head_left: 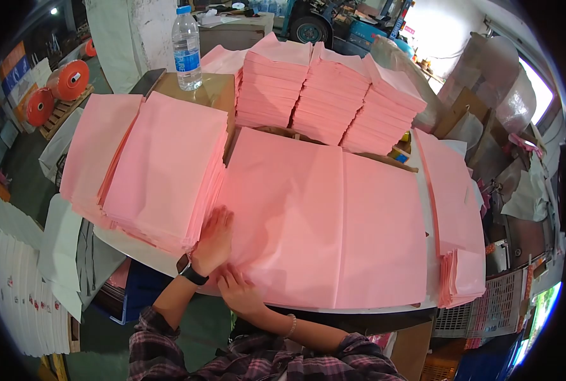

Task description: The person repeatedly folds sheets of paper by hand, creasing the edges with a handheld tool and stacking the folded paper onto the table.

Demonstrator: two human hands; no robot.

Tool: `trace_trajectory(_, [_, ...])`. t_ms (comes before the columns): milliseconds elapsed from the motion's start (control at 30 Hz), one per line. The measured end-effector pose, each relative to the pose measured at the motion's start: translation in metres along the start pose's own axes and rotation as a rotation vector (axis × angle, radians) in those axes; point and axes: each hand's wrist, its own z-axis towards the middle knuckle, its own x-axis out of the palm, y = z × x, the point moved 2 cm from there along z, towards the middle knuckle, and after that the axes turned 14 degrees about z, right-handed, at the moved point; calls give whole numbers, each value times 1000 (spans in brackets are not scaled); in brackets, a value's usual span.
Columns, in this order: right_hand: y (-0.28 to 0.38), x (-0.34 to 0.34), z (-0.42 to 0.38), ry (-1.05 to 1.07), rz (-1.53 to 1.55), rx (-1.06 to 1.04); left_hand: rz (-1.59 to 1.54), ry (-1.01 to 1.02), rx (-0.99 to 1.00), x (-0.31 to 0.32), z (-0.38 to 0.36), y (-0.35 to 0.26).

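A large pink paper sheet with a vertical crease right of its middle lies spread across the table before me. My left hand, with a dark watch at the wrist, rests flat at the sheet's left edge, its fingers stretched out beside a stack of pink paper. Just right of it, my right hand, with a bracelet at the wrist, has bent fingers closed at the sheet's lower left corner, where the paper is slightly wrinkled. The thumb of my right hand is partly hidden.
Several tall piles of pink paper stand behind the sheet. A water bottle stands on a cardboard box at the back left. Smaller folded pink pieces lie at the right, near a plastic crate.
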Motion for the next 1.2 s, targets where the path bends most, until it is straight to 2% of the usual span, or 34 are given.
trace_trajectory(467, [2, 3, -1, -17, -13, -6, 26, -47, 40, 12, -5, 5])
trace_trajectory(600, [3, -19, 2, 19, 99, 11, -14, -47, 21, 16, -7, 8])
trace_trajectory(700, [-6, -67, 4, 305, 309, 278, -41, -37, -2, 6, 1, 2])
trace_trajectory(767, [-44, -79, 4, 301, 282, 354, -54, -16, -50, -13, 9, -4])
trace_trajectory(833, [-93, -108, 14, 133, 283, 436, -21, 2, -75, -20, 15, -12])
trace_trajectory(900, [-153, -121, 15, -100, 262, 405, 52, 34, -135, -25, 21, -19])
trace_trajectory(967, [-205, -132, 20, -80, 255, 487, 52, 34, -150, -33, 24, -26])
trace_trajectory(1067, [-284, -134, 23, -171, 271, 470, 61, 26, -183, -36, 30, -34])
trace_trajectory(1133, [-349, -125, 30, -303, 216, 503, 124, -15, -174, -28, 27, -31])
trace_trajectory(1200, [-406, -130, 55, -389, -10, 515, 160, -30, -163, -27, 29, -31])
